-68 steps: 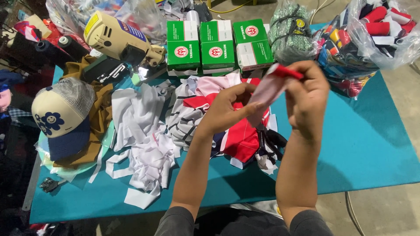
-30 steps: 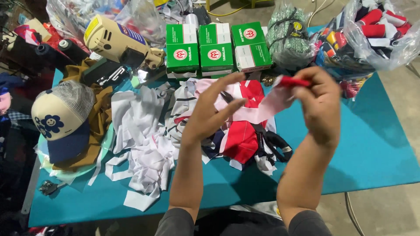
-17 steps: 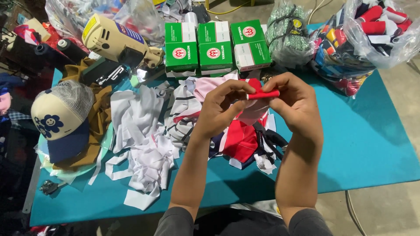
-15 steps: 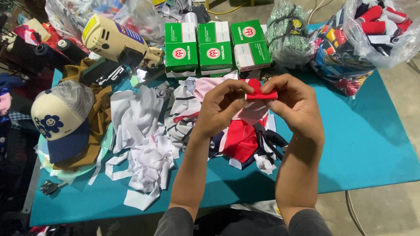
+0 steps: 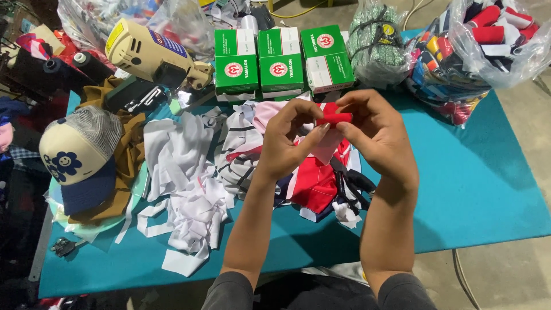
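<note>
Red fabric piece (image 5: 334, 118), pinched at both ends by the left hand (image 5: 290, 140) and right hand (image 5: 376, 135), is held above the scrap pile (image 5: 229, 155) on the teal table (image 5: 488, 189), apparently to fold it.

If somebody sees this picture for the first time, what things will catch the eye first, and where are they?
In the middle, the left hand and the right hand pinch a small red cloth piece together above a heap of fabric scraps on the teal table. Behind them stand three green and white boxes in a row. At the far left lies a cream cap with blue flowers.
</note>
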